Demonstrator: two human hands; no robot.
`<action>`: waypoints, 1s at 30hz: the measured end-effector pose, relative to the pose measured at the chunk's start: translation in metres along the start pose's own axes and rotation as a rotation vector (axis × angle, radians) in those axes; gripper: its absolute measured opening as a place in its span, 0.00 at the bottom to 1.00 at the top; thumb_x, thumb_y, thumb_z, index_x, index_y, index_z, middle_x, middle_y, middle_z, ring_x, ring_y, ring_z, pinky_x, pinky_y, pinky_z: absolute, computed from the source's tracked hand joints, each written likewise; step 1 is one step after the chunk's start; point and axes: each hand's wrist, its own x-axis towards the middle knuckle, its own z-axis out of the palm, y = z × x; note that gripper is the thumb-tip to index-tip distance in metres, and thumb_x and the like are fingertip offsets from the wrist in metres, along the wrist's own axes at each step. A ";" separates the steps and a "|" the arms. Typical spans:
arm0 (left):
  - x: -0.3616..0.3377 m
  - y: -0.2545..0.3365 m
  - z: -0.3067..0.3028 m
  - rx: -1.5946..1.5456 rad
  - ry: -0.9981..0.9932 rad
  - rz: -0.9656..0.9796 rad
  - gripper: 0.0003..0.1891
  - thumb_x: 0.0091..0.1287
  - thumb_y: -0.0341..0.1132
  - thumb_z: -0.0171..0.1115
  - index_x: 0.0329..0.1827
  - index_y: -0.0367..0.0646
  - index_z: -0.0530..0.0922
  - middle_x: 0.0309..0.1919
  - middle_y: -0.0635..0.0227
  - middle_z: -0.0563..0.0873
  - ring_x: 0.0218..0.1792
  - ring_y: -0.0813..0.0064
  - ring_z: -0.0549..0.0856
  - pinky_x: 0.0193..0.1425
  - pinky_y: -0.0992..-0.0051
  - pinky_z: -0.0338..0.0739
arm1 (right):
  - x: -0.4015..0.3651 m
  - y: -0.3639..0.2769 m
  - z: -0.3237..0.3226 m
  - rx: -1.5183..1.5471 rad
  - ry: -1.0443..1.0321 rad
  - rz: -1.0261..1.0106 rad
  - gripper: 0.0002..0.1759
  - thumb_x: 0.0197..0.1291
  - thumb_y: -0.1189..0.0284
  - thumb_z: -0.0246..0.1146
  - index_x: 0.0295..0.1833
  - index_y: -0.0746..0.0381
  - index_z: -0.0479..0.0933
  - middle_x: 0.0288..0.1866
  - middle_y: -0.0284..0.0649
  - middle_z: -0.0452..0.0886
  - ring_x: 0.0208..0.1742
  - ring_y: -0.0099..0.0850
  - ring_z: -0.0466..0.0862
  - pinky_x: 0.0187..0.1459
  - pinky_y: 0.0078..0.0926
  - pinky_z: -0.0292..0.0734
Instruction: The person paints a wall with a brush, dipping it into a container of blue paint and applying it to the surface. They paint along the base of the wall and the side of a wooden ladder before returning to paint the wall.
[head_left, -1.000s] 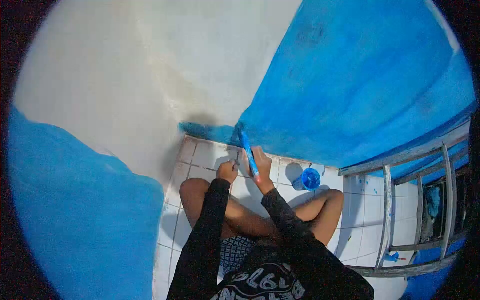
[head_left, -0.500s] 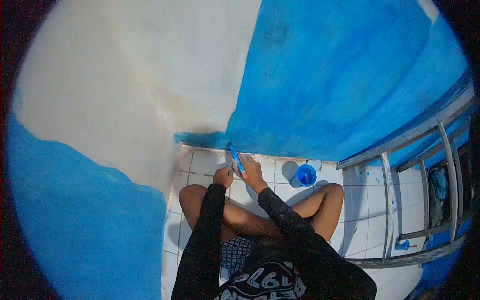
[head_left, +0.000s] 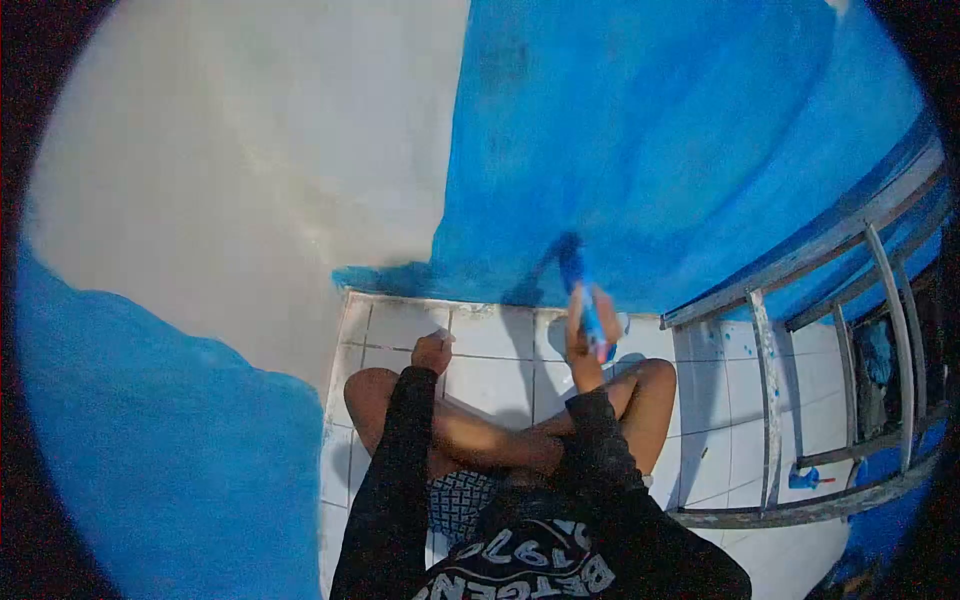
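My right hand (head_left: 582, 330) is closed round the handle of a blue paintbrush (head_left: 591, 308), a little blurred by motion. The brush's dark bristles point up at the blue-painted wall (head_left: 640, 150); whether they touch it I cannot tell. Behind this hand, the blue paint bucket (head_left: 617, 322) is mostly hidden. Over the white floor tiles (head_left: 490, 385), near my left knee, is my left hand (head_left: 432, 352), its fingers curled together; what they hold, if anything, is too small to make out. A blue strip (head_left: 385, 278) runs along the bottom of the unpainted wall (head_left: 350, 130).
A paint-spotted ladder (head_left: 765, 400) leans at the right. Beyond its rungs lies a small blue object (head_left: 803, 478) with a reddish handle on the floor. The left wall (head_left: 160, 430) is blue on its lower part. My crossed legs rest on the tiles.
My right hand has moved right with the brush, from the low corner of the blue area to in front of the bucket. My left hand is now apart from it, slightly further left.
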 end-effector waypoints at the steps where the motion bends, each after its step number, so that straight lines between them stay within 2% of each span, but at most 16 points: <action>1: 0.000 0.004 -0.003 -0.048 -0.017 -0.023 0.14 0.71 0.38 0.48 0.40 0.45 0.83 0.38 0.54 0.87 0.38 0.52 0.85 0.47 0.56 0.80 | -0.003 -0.002 0.009 0.093 -0.078 -0.232 0.09 0.61 0.74 0.65 0.46 0.66 0.81 0.39 0.47 0.85 0.38 0.39 0.85 0.40 0.34 0.79; 2: -0.001 0.007 -0.006 -0.096 -0.038 -0.045 0.14 0.71 0.38 0.48 0.40 0.45 0.83 0.38 0.53 0.87 0.37 0.52 0.86 0.47 0.56 0.80 | -0.004 -0.003 0.020 0.183 -0.154 -0.463 0.11 0.60 0.74 0.64 0.47 0.67 0.81 0.42 0.48 0.84 0.39 0.42 0.85 0.40 0.34 0.79; 4: -0.005 0.010 -0.013 -0.097 -0.088 -0.065 0.14 0.71 0.39 0.48 0.40 0.45 0.83 0.38 0.53 0.87 0.38 0.52 0.86 0.47 0.56 0.81 | -0.014 0.001 0.049 0.234 -0.447 -0.594 0.20 0.56 0.72 0.65 0.54 0.67 0.77 0.44 0.48 0.83 0.44 0.46 0.83 0.39 0.37 0.79; 5: -0.004 0.011 -0.016 -0.106 -0.124 -0.092 0.14 0.71 0.40 0.49 0.40 0.44 0.82 0.38 0.53 0.87 0.38 0.52 0.86 0.47 0.55 0.81 | -0.016 0.008 0.061 0.233 -0.440 -0.589 0.20 0.56 0.72 0.65 0.54 0.67 0.77 0.44 0.48 0.83 0.44 0.46 0.83 0.39 0.37 0.79; 7: -0.008 0.019 -0.029 -0.086 -0.089 -0.095 0.14 0.71 0.41 0.50 0.41 0.44 0.82 0.36 0.52 0.87 0.38 0.52 0.86 0.46 0.55 0.81 | -0.017 0.015 0.081 -0.077 -0.624 -0.831 0.25 0.52 0.74 0.61 0.59 0.63 0.72 0.46 0.43 0.79 0.48 0.41 0.82 0.34 0.38 0.80; 9: -0.014 0.019 -0.036 -0.071 -0.058 -0.109 0.14 0.71 0.42 0.52 0.42 0.44 0.82 0.35 0.52 0.87 0.38 0.52 0.86 0.45 0.55 0.81 | 0.007 0.024 0.071 -0.002 -0.602 -0.816 0.22 0.53 0.76 0.61 0.56 0.64 0.73 0.41 0.44 0.79 0.44 0.40 0.82 0.32 0.36 0.79; 11: -0.011 0.009 -0.022 -0.119 -0.020 -0.177 0.13 0.70 0.42 0.53 0.43 0.43 0.82 0.32 0.51 0.87 0.36 0.50 0.86 0.45 0.56 0.81 | 0.041 0.022 0.049 0.134 -0.547 -0.838 0.25 0.51 0.76 0.61 0.58 0.67 0.74 0.36 0.45 0.78 0.36 0.43 0.80 0.31 0.38 0.76; 12: -0.008 0.010 -0.015 -0.408 0.060 -0.272 0.13 0.70 0.40 0.54 0.43 0.43 0.82 0.31 0.51 0.87 0.35 0.50 0.86 0.45 0.55 0.81 | 0.042 0.020 0.044 0.132 -0.562 -0.841 0.25 0.51 0.76 0.61 0.58 0.67 0.74 0.36 0.45 0.78 0.36 0.43 0.80 0.31 0.38 0.76; 13: -0.011 0.010 -0.011 -0.415 0.061 -0.280 0.13 0.70 0.40 0.54 0.43 0.43 0.82 0.31 0.51 0.87 0.35 0.50 0.86 0.45 0.55 0.81 | 0.043 0.018 0.040 0.110 -0.504 -0.837 0.24 0.51 0.76 0.61 0.58 0.67 0.74 0.35 0.45 0.77 0.35 0.42 0.80 0.30 0.38 0.76; 15: -0.006 0.021 -0.026 -0.164 -0.029 -0.177 0.12 0.69 0.39 0.53 0.43 0.43 0.83 0.32 0.50 0.87 0.37 0.51 0.86 0.45 0.55 0.80 | 0.039 0.017 0.039 0.090 -0.439 -0.834 0.24 0.52 0.76 0.62 0.57 0.67 0.74 0.34 0.44 0.77 0.34 0.41 0.80 0.30 0.38 0.76; 19: -0.005 -0.006 0.011 -0.110 0.018 0.001 0.11 0.69 0.38 0.53 0.43 0.44 0.83 0.32 0.49 0.86 0.37 0.50 0.86 0.45 0.55 0.80 | -0.014 0.040 0.066 0.007 -0.495 -0.943 0.20 0.54 0.75 0.60 0.53 0.69 0.73 0.33 0.42 0.76 0.37 0.38 0.81 0.27 0.34 0.77; 21: -0.007 -0.033 0.034 -0.273 -0.062 -0.072 0.11 0.68 0.36 0.52 0.42 0.45 0.82 0.33 0.47 0.86 0.38 0.49 0.86 0.46 0.55 0.80 | -0.033 0.050 0.079 -0.123 -0.724 -0.955 0.16 0.56 0.73 0.59 0.50 0.68 0.72 0.33 0.41 0.76 0.38 0.39 0.81 0.28 0.33 0.79; 24: -0.011 0.021 -0.029 -0.091 -0.075 -0.105 0.11 0.67 0.36 0.52 0.43 0.46 0.82 0.35 0.48 0.86 0.38 0.48 0.86 0.47 0.56 0.81 | -0.035 0.053 0.087 -0.179 -0.799 -0.966 0.17 0.56 0.73 0.60 0.50 0.68 0.72 0.36 0.42 0.77 0.42 0.38 0.82 0.31 0.34 0.80; 27: -0.012 0.028 -0.041 -0.225 -0.106 -0.205 0.11 0.68 0.37 0.53 0.45 0.46 0.82 0.37 0.47 0.86 0.40 0.49 0.86 0.47 0.56 0.81 | -0.007 0.038 0.079 -0.079 -0.818 -0.980 0.20 0.55 0.73 0.61 0.54 0.69 0.72 0.38 0.42 0.77 0.43 0.39 0.81 0.32 0.36 0.79; 29: -0.015 0.037 -0.047 -0.167 -0.048 -0.147 0.11 0.68 0.38 0.53 0.45 0.46 0.82 0.36 0.48 0.86 0.40 0.49 0.86 0.47 0.57 0.81 | 0.032 0.020 0.071 0.075 -0.634 -1.049 0.20 0.56 0.73 0.61 0.54 0.68 0.72 0.37 0.43 0.78 0.40 0.41 0.82 0.33 0.37 0.79; 30: -0.018 0.040 -0.049 -0.108 0.003 -0.088 0.11 0.68 0.38 0.54 0.45 0.46 0.82 0.35 0.49 0.86 0.39 0.49 0.86 0.47 0.57 0.81 | 0.054 0.004 0.064 0.053 -0.633 -1.045 0.17 0.57 0.73 0.60 0.51 0.67 0.73 0.38 0.42 0.78 0.41 0.41 0.82 0.34 0.38 0.79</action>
